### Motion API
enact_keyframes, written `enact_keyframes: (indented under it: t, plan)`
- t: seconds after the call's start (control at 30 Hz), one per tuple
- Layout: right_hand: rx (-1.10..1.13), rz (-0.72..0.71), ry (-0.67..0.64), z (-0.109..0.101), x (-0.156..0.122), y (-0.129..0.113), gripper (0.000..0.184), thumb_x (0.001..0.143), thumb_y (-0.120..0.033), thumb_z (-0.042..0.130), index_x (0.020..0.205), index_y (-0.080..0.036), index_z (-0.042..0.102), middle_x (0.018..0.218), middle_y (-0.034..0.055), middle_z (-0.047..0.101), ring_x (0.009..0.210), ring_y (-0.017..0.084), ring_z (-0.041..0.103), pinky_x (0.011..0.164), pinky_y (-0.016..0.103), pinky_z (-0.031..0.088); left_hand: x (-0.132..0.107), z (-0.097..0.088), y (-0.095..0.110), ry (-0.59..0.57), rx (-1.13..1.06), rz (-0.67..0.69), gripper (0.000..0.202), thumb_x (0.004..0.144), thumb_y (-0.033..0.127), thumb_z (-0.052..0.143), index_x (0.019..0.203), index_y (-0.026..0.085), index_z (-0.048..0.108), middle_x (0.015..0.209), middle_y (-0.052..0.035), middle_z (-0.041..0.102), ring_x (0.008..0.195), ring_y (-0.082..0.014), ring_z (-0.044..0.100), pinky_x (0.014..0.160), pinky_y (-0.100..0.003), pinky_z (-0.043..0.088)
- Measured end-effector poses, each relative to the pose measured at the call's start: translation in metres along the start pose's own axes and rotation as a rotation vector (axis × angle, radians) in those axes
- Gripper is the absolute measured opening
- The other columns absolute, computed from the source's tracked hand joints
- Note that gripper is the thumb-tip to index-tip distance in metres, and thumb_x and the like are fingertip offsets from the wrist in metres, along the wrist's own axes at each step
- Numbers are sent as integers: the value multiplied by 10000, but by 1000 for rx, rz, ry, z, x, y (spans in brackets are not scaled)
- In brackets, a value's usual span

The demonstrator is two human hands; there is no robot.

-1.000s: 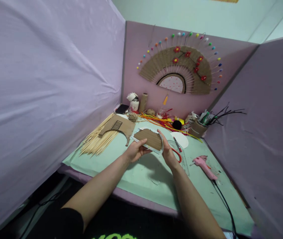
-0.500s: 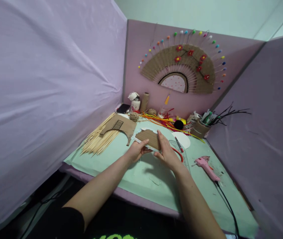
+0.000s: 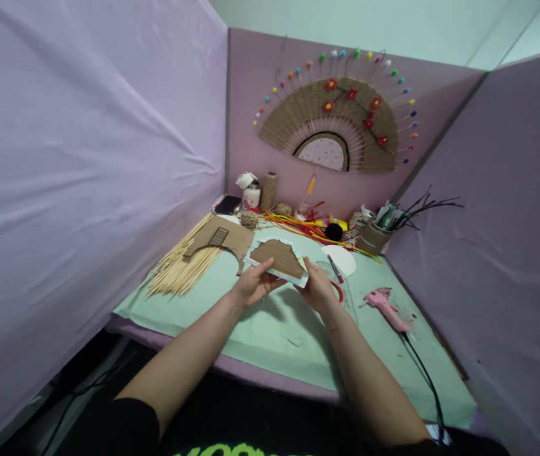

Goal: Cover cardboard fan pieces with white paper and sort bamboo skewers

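Between my hands, above the table, is a half-round piece of cardboard with pale paper or fabric folded over its edges. My left hand grips its near left side, thumb on top and fingers beneath. At the right corner my right hand holds it, the fingers partly hidden behind the piece. A ruler, a red-handled tool and a marker pen lie just beyond my right hand. Left of the piece, a cut cardboard sheet rests on a pile of thin wooden sticks.
A pink glue gun with a black cord lies at the right. Along the back are twine balls, coloured pipe cleaners, jars and a cardboard cup of pens and twigs. A decorated fan hangs on the back panel.
My right hand has shifted from lying over the cardboard's right part to holding its right corner, uncovering more of the surface. The whole view has shifted slightly.
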State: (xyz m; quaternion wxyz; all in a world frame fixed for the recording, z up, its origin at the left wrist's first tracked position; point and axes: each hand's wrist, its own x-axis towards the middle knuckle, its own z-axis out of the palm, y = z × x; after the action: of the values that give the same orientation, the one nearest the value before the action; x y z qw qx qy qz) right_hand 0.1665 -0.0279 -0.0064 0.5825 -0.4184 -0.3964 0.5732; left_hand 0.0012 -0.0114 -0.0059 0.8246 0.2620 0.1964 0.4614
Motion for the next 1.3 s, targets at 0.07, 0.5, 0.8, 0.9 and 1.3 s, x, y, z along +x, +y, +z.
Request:
enact_keyframes:
  t: [0.07, 0.5, 0.8, 0.9, 1.3]
  plan:
    - [66, 19, -13, 12, -5, 4, 232, 664, -370, 732, 782, -240, 579, 519, -61, 457, 430, 96, 355, 395, 223, 287, 1, 0, -1, 11, -10, 19, 327, 846, 177, 621, 1169, 158, 570, 988, -78, 717, 872, -172, 691, 836, -341, 571]
    - [-62, -134, 154, 14, -7, 6, 407, 769, -639, 577, 851, -241, 552, 687, -37, 532, 543, 100, 451, 475, 213, 371, 4, 0, -6, 32, 23, 73, 408, 839, 182, 634, 1238, 175, 549, 1053, -79, 711, 871, -162, 691, 866, -349, 563]
    - [-625, -530, 187, 5, -21, -6, 440, 848, -556, 536, 591, -210, 444, 595, -25, 390, 608, 132, 350, 562, 251, 331, 2, 2, -7, 50, 88, 89, 357, 824, 176, 647, 1178, 175, 596, 1046, -64, 709, 870, -156, 675, 852, -354, 563]
    - [-585, -478, 164, -1, -17, -6, 469, 822, -606, 555, 586, -211, 458, 580, -23, 410, 583, 130, 360, 530, 251, 316, 2, 1, -6, 35, 87, 78, 372, 822, 178, 651, 1189, 172, 591, 1081, -72, 701, 895, -164, 676, 887, -372, 549]
    - [-16, -72, -27, 14, -10, 7, 469, 733, -655, 635, 705, -204, 508, 584, -33, 537, 460, 74, 392, 431, 203, 273, 7, 0, 3, 63, -106, 116, 429, 892, 180, 563, 1316, 196, 500, 1100, -67, 694, 910, -139, 678, 866, -297, 559]
